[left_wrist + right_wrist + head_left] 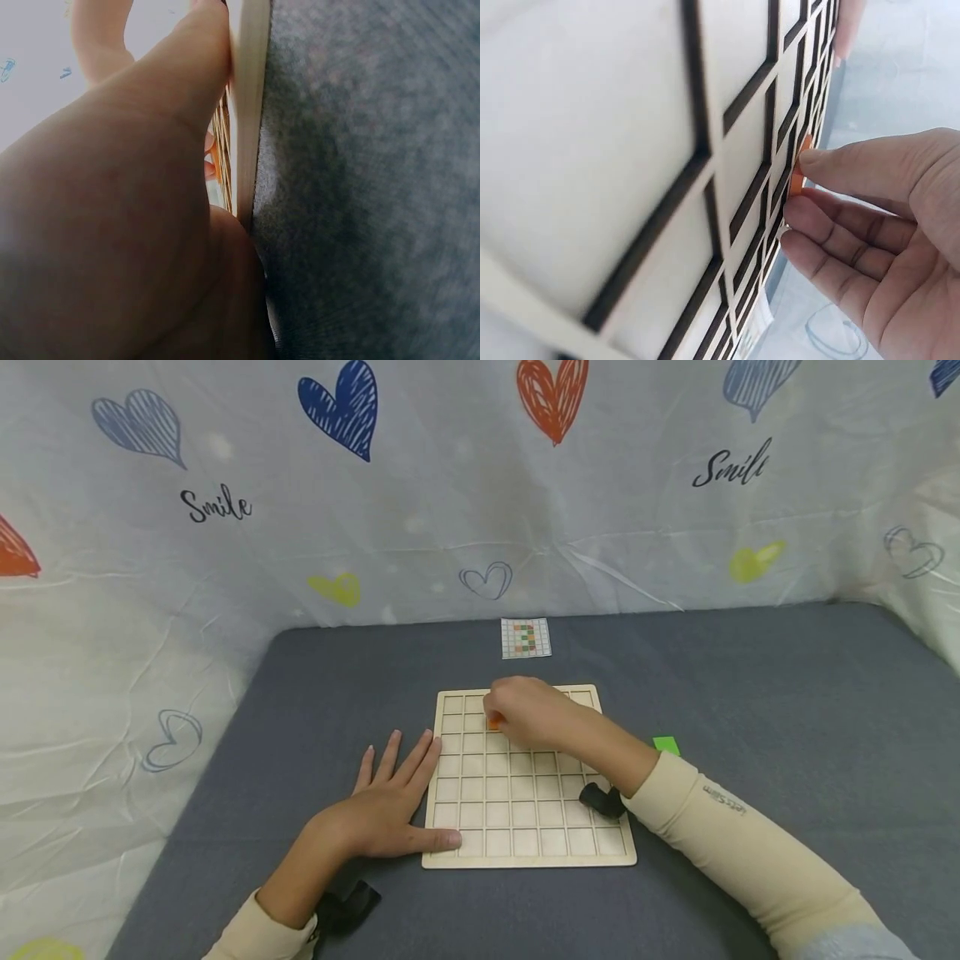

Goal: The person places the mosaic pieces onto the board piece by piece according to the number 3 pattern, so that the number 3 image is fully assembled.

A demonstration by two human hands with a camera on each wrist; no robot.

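A pale wooden grid board (525, 841) with square cells lies flat on the dark grey cloth. My right hand (528, 710) is over its upper part, pinching a small orange tile (798, 180) between thumb and fingertips. The tile sits at the board's surface, in an upper cell left of the middle; whether it is fully seated I cannot tell. My left hand (390, 806) lies spread at the board's left side, its thumb resting on the lower left corner and its fingertips touching the left edge. The right hand and forearm cover some upper right cells.
Beyond the board lies a small card (527, 638) printed with a coloured grid pattern. A green tile (666, 745) is right of the board, partly behind the right sleeve. The cloth-covered table (787, 693) ends at a white curtain (420, 502) with printed hearts.
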